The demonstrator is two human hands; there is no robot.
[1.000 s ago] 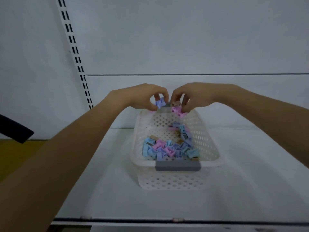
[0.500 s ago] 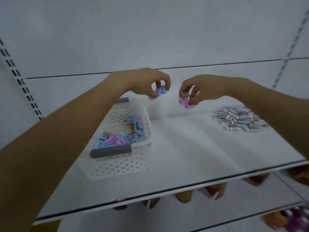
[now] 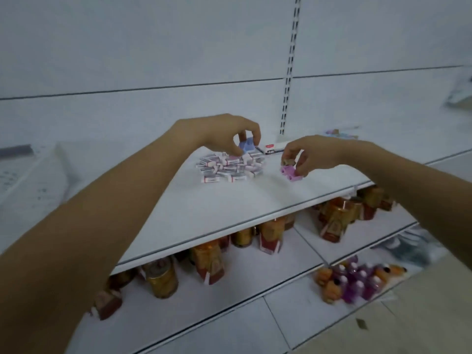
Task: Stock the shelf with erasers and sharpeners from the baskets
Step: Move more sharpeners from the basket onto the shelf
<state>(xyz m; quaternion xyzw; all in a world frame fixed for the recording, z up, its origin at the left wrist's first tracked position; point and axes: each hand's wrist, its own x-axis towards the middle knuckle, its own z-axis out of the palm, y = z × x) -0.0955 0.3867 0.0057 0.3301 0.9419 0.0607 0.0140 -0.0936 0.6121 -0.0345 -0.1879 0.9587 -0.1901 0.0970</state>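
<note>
Plainly dealing with small plastic sharpeners: judged light, stiff and a little slick, unlikely to break, but apt to squirt out or scatter when pinched in a bunch. Best taken by the 2 flat sides, between thumb and fingertips, only a few at a time.

Pinching a pale blue sharpener in the left hand, fingers curled down round it, thumb and fingertips closed on its sides, right over the far edge of the pile of erasers on the shelf; cannot tell whether touching the pile.

Gripping a cluster of the pink ones in the right hand, fingers bent round them, with a brownish piece tucked on top, just beside the pile on its right and low over the shelf; may be touching the board, hard to say.

Looks like the setting-down step. Calls for lowering both lots onto bare shelf beside the erasers, not on top of them, and letting go gently to stop them sliding.

At the left edge, a white basket, blurred, contents unreadable. Behind the pile, a white and red box by the back wall.
</note>
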